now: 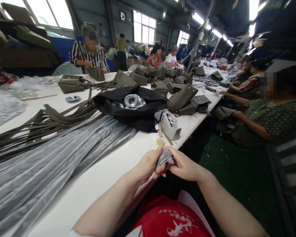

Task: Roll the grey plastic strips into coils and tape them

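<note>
Near the table's front edge, my left hand (148,164) and my right hand (184,164) come together around a rolled grey strap (164,157). The fingers of both are wrapped about the roll and partly hidden by it. Just beyond them on the table lies a small round yellow-rimmed tape roll (160,142). Behind that stands a grey tape dispenser (171,126). A black open bag (130,113) sits past it, with plastic-wrapped coiled straps (133,100) inside.
Long grey wrapped strips (64,158) and olive straps (46,121) cover the table's left side. Several olive handbags (181,98) are piled farther back. A co-worker in a green patterned top (273,118) sits at right; another in stripes (88,57) works across the table.
</note>
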Tool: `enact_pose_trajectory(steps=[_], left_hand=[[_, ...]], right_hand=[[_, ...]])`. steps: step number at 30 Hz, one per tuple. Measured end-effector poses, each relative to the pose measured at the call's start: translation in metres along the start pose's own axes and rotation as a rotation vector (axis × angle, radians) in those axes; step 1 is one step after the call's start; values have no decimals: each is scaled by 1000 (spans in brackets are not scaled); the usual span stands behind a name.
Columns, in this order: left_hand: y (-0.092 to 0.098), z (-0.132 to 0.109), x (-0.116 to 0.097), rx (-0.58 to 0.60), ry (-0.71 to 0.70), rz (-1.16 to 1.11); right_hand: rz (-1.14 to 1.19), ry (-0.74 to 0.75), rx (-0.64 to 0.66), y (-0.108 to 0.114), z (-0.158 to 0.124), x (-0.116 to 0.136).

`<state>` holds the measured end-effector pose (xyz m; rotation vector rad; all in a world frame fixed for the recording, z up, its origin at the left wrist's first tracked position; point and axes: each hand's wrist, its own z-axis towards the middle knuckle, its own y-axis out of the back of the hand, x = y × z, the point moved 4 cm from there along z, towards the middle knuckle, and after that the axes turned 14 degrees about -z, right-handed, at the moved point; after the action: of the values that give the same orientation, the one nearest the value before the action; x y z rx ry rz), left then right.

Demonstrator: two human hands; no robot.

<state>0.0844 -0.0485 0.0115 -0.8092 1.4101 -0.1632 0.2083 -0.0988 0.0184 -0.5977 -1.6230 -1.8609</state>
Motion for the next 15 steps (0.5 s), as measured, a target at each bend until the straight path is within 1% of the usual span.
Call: enact_pose_trajectory(steps=[1, 2, 3, 4, 5, 6, 7, 8, 9, 10, 11, 13, 14, 15], left_hand=[[0, -1, -4, 21, -8, -112], [3, -3, -10, 11, -62, -187], [10, -4, -19, -34, -166, -214], [20, -6, -28, -109, -305, -188], [31, -10, -37, -208, -466, -111], [43, -14, -45, -312, -623, 9], [52, -18, -51, -397, -749, 155], [57, -21, -53, -449, -827, 306], [60, -20, -52, -462, -849, 444], [58, -18, -48, -443, -823, 557], [54, -14, -43, -403, -764, 641], [40, -4, -28, -301, -581, 727], [31, 0, -20, -248, -467, 732], [23, 4, -12, -187, -341, 709]], right_hand=[[39, -42, 25, -19, -4, 3], [82, -91, 53, -37, -8, 6], [135, -121, 115, -54, -14, 10], [199, -117, 222, -69, -20, 17], [269, -85, 354, -79, -27, 25], [344, -48, 474, -82, -35, 32], [424, -25, 551, -77, -42, 38], [502, -24, 568, -66, -45, 40], [561, -48, 515, -49, -46, 38], [596, -95, 399, -29, -43, 30], [596, -138, 260, -7, -38, 20], [463, -219, 24, 31, -26, -5], [344, -248, -63, 45, -20, -16], [218, -262, -122, 55, -15, -25]])
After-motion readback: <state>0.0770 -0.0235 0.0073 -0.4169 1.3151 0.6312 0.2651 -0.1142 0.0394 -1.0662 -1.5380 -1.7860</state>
